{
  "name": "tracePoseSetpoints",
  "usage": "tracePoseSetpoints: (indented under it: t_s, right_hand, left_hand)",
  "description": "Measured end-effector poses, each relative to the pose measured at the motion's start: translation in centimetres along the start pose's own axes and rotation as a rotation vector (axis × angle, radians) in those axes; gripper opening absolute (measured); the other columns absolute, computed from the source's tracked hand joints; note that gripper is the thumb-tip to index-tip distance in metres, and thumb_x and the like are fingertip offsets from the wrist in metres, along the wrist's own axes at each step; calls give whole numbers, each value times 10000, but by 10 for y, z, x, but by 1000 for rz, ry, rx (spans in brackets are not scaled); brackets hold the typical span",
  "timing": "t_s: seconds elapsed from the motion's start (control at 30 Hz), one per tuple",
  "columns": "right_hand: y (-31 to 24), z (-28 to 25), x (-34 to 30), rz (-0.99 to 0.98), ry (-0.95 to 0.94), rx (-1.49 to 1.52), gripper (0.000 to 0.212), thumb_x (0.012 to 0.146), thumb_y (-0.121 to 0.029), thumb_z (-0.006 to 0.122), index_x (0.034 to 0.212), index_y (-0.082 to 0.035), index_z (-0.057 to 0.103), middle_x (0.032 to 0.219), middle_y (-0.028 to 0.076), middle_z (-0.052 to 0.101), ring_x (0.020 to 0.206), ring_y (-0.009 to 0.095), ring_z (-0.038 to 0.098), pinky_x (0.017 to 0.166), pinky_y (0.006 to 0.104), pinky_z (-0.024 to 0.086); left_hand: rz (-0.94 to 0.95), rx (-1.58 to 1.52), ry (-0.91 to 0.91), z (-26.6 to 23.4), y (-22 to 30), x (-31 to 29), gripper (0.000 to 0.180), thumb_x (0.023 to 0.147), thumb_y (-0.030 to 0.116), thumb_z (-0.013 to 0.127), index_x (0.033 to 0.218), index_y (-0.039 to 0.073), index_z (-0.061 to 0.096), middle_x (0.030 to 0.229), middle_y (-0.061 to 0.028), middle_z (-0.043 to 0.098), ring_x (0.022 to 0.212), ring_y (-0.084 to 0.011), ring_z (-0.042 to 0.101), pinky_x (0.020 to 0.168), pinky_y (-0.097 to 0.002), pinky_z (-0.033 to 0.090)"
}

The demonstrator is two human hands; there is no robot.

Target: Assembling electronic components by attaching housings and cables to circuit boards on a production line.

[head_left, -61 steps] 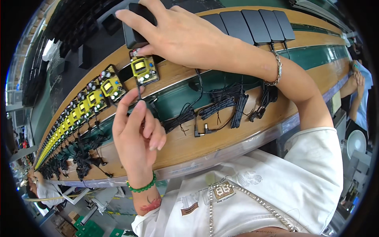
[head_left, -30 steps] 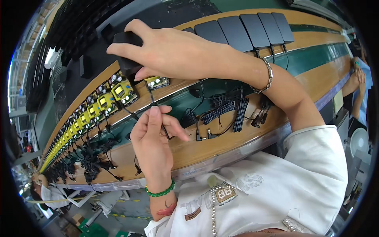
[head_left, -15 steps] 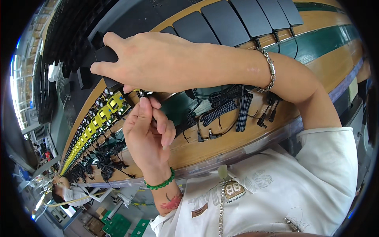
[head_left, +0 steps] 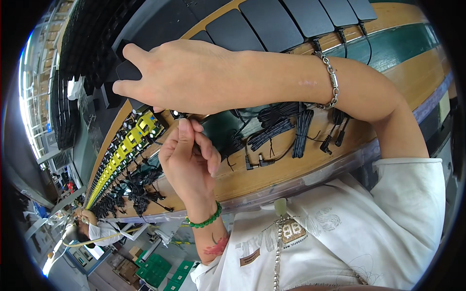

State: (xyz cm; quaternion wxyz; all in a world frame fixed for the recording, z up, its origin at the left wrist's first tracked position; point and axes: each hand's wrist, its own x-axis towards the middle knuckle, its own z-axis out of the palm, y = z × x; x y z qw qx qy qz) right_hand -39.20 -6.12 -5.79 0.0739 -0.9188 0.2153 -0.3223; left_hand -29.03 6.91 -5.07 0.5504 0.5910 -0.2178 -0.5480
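Note:
My right arm reaches across from the right. Its hand (head_left: pixel 170 75), back upward, has its fingers spread around a smooth black plastic case (head_left: pixel 128 71), which it grips; most of the case lies beneath the hand. Close below it, my left hand (head_left: pixel 191 157) is closed, palm up, with thumb and forefinger pinched at a small part with a shiny bit, mostly hidden. Left of both hands runs a long row of circuit boards (head_left: pixel 124 145) with yellow-wrapped components. Black cords (head_left: pixel 138 191) with plugs trail from the row.
Along the far side lie flat black adapter cases (head_left: pixel 269 24) with cords. Tied black cable bundles (head_left: pixel 274 128) rest on the wooden bench (head_left: pixel 272 174) beside a green strip (head_left: pixel 388 46). Black trays (head_left: pixel 68 116) are stacked at the left. A co-worker (head_left: pixel 94 230) sits farther down.
Both hands keep nearly the same grip and pose. The view has shifted slightly, so my left hand and the boards appear a little farther right.

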Motion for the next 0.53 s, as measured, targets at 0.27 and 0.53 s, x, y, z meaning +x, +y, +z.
tracePoseSetpoints:
  t_s: [0.27,0.53]
  right_hand:
    - [1,-7,-2,-7,-20,-40,544,600,-13,772,1103,-53,569,916,166,517,484,211,600,426,278,506]
    - [0,0,-1,3,-14,-94,623,641,-60,796,1218,-104,564,997,189,533,536,233,636,467,279,537]
  left_hand:
    - [-57,124,90,8,8,-1,298,1055,207,482,874,-4,590,506,-50,474,322,-114,321,320,-227,227]
    - [-199,206,90,4,20,-2,308,1047,239,503,896,-14,589,511,-73,492,320,-144,346,313,-246,262]
